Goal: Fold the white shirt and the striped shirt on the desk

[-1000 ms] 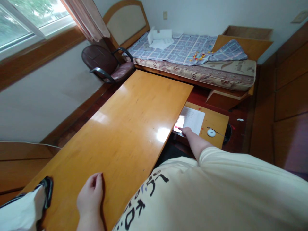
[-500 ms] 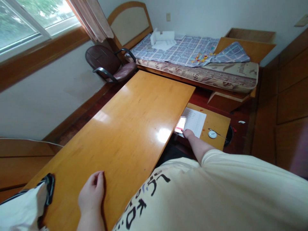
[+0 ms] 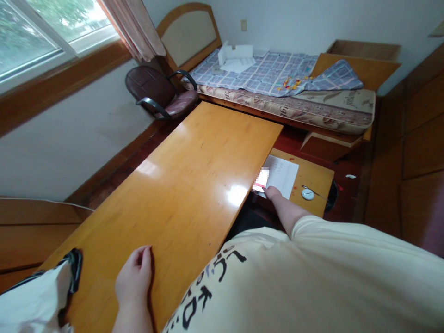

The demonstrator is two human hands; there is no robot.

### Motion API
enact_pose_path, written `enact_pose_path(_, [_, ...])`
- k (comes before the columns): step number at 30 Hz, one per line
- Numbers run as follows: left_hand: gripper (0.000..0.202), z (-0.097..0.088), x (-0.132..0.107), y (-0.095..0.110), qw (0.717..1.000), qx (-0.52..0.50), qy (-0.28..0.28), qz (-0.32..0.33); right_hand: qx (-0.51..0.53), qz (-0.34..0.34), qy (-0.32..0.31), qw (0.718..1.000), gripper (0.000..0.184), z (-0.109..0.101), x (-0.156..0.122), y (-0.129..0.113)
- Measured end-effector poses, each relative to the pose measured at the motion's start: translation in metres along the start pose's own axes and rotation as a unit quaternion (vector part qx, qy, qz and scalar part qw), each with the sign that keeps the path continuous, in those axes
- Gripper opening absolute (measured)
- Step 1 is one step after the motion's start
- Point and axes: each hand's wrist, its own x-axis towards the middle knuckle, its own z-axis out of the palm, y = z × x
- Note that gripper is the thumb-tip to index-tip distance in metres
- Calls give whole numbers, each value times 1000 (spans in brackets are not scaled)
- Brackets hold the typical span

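My left hand [image 3: 133, 275] rests on the long wooden table [image 3: 194, 171], its fingers curled in loosely. Nothing shows in it, though its palm side is mostly hidden. Beyond the table's right edge, my right hand [image 3: 273, 192] is closed on the near end of a phone [image 3: 261, 180], the thumb lying over its lower edge. Bright and partly blurred out, the phone's screen shows a red strip near the bottom. A white printed sheet [image 3: 285, 178] lies beneath on a lower wooden surface [image 3: 317, 175].
A small round white object [image 3: 307, 194] and a thin dark stick lie right of the sheet. White cloth [image 3: 38, 293] lies at the table's lower left. An office chair [image 3: 149, 90] and a bed with a checked cover [image 3: 267, 69] stand beyond the table.
The whole view has shifted slightly to the right. Both hands keep their places, the left on the table and the right at the phone.
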Motion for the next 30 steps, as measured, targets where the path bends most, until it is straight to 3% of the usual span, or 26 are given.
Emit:
enact_pose_path(10, [32,-1,0,1,1000,-2,-3,-2,29,8,21,999,34,1,-2,-2])
enact_pose_path(14, [33,-2,0,3,1000,1,-8,-1,60,29,59,996,46,1,-3,-10])
enact_pose_path(23, [31,-3,-3,4,1000,11,-11,-9,128,123,158,971,75,-5,1,-50])
enact_pose_path(30, [31,1,-3,0,1000,-7,-2,11,175,158,172,956,85,-12,-4,-80])
